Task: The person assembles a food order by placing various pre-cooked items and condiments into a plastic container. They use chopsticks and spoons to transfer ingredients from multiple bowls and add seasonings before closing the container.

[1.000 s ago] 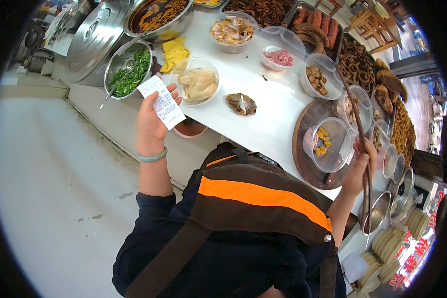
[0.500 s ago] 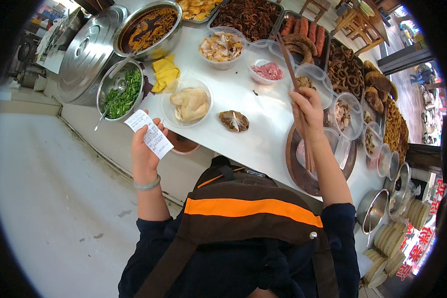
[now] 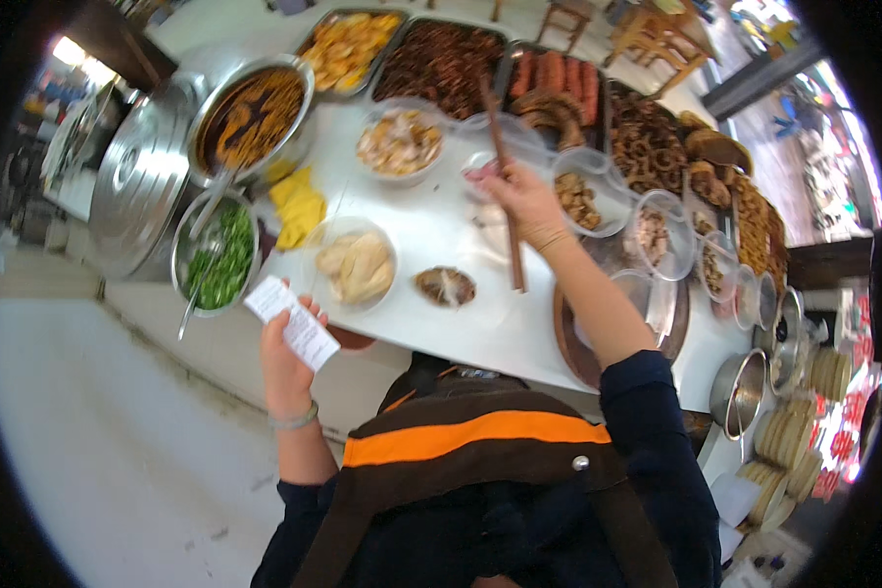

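Observation:
My left hand [image 3: 284,365] pinches a printed white paper slip [image 3: 297,325] at the counter's near edge. In my right hand [image 3: 529,204] is a pair of long brown chopsticks [image 3: 516,257], held slanted over the counter. That hand is nearest a clear bowl of pink meat [image 3: 478,171], which it partly hides. Between my hands lie a small plastic-wrapped brown bundle [image 3: 446,286] and a clear bowl with pale poultry [image 3: 356,268]. Farther back stands a clear bowl of yellow-and-white pieces [image 3: 400,144].
Trays of dark shredded food [image 3: 436,64] and red sausages [image 3: 559,83] line the back. Steel bowls of brown sauce [image 3: 255,113] and chopped greens [image 3: 227,260] stand left, near a yellow cloth [image 3: 299,208]. A round wooden board [image 3: 570,345] and several clear bowls are at right.
My right hand has moved left and away from me with the chopsticks, to beside the pink meat bowl. The left hand still holds the slip. The whole view has shifted somewhat.

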Tool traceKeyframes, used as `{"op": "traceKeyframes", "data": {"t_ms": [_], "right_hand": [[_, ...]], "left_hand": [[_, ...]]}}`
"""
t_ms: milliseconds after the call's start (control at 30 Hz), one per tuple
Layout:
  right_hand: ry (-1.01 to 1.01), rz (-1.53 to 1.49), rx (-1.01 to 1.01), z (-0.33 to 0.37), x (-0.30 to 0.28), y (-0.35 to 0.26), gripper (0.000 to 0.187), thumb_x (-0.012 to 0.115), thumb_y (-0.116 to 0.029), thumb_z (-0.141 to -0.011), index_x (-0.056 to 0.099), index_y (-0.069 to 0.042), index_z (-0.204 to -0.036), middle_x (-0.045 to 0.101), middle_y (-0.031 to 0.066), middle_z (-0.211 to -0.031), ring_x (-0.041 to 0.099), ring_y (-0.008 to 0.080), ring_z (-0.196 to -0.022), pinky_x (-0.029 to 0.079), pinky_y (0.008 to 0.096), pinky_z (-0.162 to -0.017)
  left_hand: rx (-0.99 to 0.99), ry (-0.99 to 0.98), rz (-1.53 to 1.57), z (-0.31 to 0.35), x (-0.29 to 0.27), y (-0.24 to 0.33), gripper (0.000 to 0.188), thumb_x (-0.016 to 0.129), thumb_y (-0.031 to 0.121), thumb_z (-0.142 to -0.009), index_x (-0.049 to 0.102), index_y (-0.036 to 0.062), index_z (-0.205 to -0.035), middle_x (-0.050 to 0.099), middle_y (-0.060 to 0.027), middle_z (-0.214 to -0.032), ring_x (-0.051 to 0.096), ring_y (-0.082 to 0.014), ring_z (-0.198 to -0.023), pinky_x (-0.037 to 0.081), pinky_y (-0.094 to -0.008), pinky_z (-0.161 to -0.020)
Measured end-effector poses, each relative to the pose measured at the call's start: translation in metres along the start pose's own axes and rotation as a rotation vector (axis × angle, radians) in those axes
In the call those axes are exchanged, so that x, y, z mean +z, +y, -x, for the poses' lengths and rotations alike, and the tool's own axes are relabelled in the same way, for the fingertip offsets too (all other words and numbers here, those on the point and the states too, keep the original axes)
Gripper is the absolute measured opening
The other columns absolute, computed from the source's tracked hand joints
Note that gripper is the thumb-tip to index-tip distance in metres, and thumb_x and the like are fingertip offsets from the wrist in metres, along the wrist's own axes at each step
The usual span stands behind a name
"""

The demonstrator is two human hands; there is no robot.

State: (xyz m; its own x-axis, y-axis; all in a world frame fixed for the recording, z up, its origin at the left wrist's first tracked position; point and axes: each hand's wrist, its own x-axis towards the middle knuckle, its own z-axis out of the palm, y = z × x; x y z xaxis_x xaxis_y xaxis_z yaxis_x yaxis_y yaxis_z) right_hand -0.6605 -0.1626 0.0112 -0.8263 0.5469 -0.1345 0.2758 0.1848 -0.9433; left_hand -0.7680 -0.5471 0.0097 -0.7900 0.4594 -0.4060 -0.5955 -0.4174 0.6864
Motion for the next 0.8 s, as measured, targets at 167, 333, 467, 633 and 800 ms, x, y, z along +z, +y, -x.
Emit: {"op": "traceKeyframes", "data": {"t_ms": [167,333,467,633,800], "right_hand": [[-0.136,-0.233,0.094,-0.004,0.000,0.034,0.036,0.064,-0.024,-0.085,0.058,-0.013,-0.118,0.049,0.0093,-0.114,0.050,0.0231,-0.106,0.050,0.0353,-0.084],[0.092,0.892,-0.698,0.001,-0.008,0.046,0.054,0.073,-0.015,-0.068,0.054,-0.014,-0.118,0.046,0.0158,-0.121,0.050,0.0338,-0.107,0.043,0.0410,-0.093],[0.099,0.940,-0.685,0.001,-0.008,0.052,0.051,0.070,-0.017,-0.072,0.053,-0.014,-0.120,0.043,0.0158,-0.126,0.049,0.0337,-0.108,0.042,0.0412,-0.094],[0.133,0.928,-0.695,0.006,-0.005,0.051,0.041,0.064,-0.016,-0.077,0.054,-0.012,-0.116,0.045,0.0155,-0.123,0.050,0.0310,-0.107,0.044,0.0394,-0.092],[0.132,0.951,-0.599,0.012,-0.005,0.047,0.040,0.063,-0.017,-0.079,0.053,-0.012,-0.117,0.046,0.0165,-0.122,0.051,0.0320,-0.108,0.045,0.0377,-0.092]], "left_hand": [[-0.129,-0.001,-0.016,-0.016,0.009,0.000,0.051,0.041,0.019,-0.091,0.036,0.0151,-0.141,0.059,-0.0089,-0.109,0.056,-0.0197,-0.096,0.046,-0.0409,-0.089],[-0.179,0.016,-0.044,-0.037,0.025,-0.003,0.052,0.043,0.020,-0.090,0.036,0.0147,-0.141,0.057,-0.0085,-0.106,0.054,-0.0192,-0.093,0.044,-0.0390,-0.089],[-0.201,-0.088,-0.050,-0.043,0.033,-0.004,0.052,0.046,0.020,-0.089,0.037,0.0145,-0.140,0.058,-0.0086,-0.104,0.055,-0.0194,-0.093,0.045,-0.0386,-0.087],[-0.198,-0.181,-0.068,-0.042,0.036,-0.007,0.052,0.048,0.021,-0.089,0.037,0.0147,-0.140,0.059,-0.0090,-0.103,0.056,-0.0200,-0.092,0.047,-0.0386,-0.086],[-0.196,-0.186,-0.056,-0.034,0.033,-0.006,0.050,0.046,0.021,-0.090,0.039,0.0121,-0.138,0.059,-0.0099,-0.104,0.057,-0.0213,-0.094,0.047,-0.0399,-0.087]]}}
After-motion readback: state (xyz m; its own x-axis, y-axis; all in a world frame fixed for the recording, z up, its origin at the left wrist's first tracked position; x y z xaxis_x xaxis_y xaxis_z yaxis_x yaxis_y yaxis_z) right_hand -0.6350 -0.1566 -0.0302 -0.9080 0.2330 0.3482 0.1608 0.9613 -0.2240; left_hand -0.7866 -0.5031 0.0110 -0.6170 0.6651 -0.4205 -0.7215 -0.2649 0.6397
